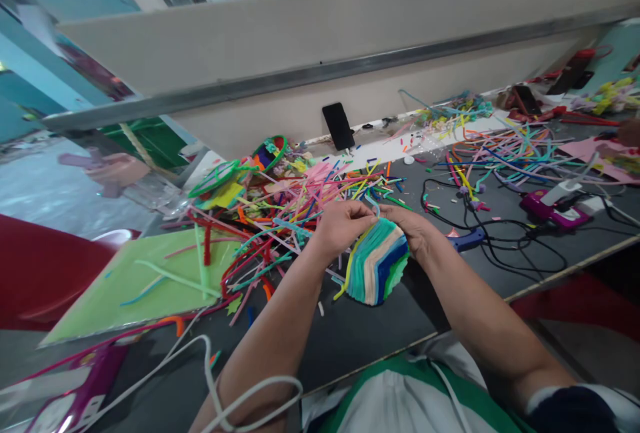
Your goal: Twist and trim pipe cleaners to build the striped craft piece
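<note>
Both my hands are closed on a striped pipe-cleaner piece (376,263), held above the dark table. Its bent bands are yellow, teal, cream, blue and green, and a yellow end sticks out at its lower left. My left hand (347,223) pinches the top edge with thumb and forefinger. At the upper right side, my right hand (407,226) grips the piece, its fingertips partly hidden behind it. A short light-blue stem stands up between the two hands. Just beyond the left hand lies a heap of pink and mixed-colour pipe cleaners (320,186).
A black phone (339,126) leans against the back board. Right of my hands are a blue-handled tool (467,239), black cables and a purple power strip (555,209). A green sheet (145,279) lies at left, with another purple strip (85,386) and a white cable (210,359) nearer me.
</note>
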The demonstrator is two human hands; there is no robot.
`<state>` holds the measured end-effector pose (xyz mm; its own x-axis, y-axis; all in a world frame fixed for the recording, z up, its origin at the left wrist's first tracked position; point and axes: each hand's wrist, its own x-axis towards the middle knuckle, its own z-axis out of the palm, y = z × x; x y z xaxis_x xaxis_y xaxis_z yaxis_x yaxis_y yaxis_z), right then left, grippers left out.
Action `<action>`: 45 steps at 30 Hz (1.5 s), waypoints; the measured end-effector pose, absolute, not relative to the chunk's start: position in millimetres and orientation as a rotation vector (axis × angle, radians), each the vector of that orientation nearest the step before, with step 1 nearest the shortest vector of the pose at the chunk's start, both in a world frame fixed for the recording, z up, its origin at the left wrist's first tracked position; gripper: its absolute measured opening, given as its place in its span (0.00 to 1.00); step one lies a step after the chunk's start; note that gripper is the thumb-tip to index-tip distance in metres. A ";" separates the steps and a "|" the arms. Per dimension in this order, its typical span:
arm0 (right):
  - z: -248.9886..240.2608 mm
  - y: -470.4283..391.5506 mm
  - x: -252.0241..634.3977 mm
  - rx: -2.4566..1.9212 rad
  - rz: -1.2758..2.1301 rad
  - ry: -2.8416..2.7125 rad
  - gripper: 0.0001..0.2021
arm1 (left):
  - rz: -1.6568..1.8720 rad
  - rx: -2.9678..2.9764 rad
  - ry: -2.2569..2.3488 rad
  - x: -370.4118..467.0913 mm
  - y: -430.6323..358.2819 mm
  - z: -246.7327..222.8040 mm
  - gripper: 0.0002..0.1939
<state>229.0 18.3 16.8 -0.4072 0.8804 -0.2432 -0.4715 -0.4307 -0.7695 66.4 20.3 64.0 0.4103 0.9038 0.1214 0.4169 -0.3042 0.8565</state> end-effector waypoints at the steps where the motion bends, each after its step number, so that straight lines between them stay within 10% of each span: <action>1: 17.5 18.1 229.3 -0.831 1.882 -0.778 0.13 | 0.788 1.903 1.133 66.1 20.9 63.2 0.12; 25: 24.5 11.3 221.6 -1.176 1.163 -1.315 0.12 | 0.750 2.069 1.226 52.3 38.2 57.1 0.09; 45: 26.1 10.1 215.9 -1.136 1.305 -1.167 0.12 | 0.800 2.433 1.344 64.5 28.6 56.4 0.02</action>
